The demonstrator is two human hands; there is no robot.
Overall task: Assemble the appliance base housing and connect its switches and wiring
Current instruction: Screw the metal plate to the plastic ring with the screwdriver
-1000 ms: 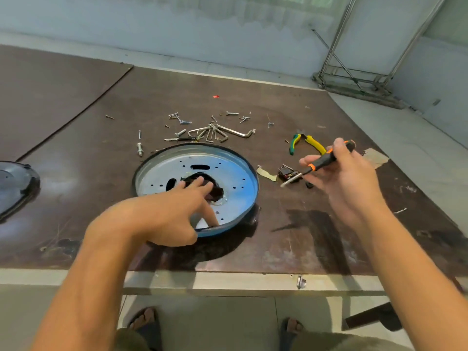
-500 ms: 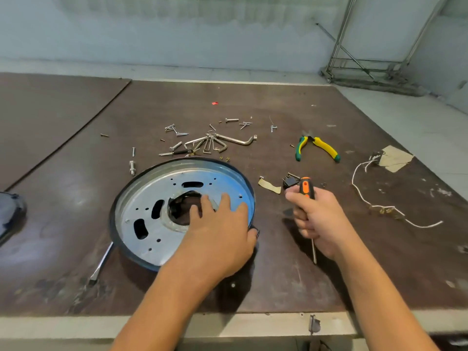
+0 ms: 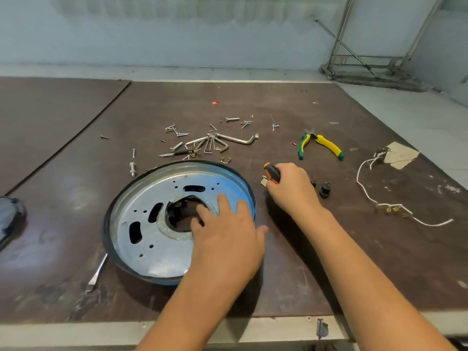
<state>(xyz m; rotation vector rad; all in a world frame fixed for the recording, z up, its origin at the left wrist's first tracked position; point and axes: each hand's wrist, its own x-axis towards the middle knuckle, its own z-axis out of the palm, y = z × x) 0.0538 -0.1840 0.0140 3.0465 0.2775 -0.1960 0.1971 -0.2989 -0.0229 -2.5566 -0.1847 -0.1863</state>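
Right hand, gripping one screwdriver, advanced beside two switches.

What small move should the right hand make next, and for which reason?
Probably lay the screwdriver down and pick up a black switch. The right hand grips the tool beside the loose switches, while the left hand rests on the metal base plate, fingers at its central opening.

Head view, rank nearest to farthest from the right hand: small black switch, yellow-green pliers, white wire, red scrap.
1. Small black switch, just right of the right hand.
2. Yellow-and-green pliers, behind it.
3. White wire, farther right.
4. Small red scrap, far back left.
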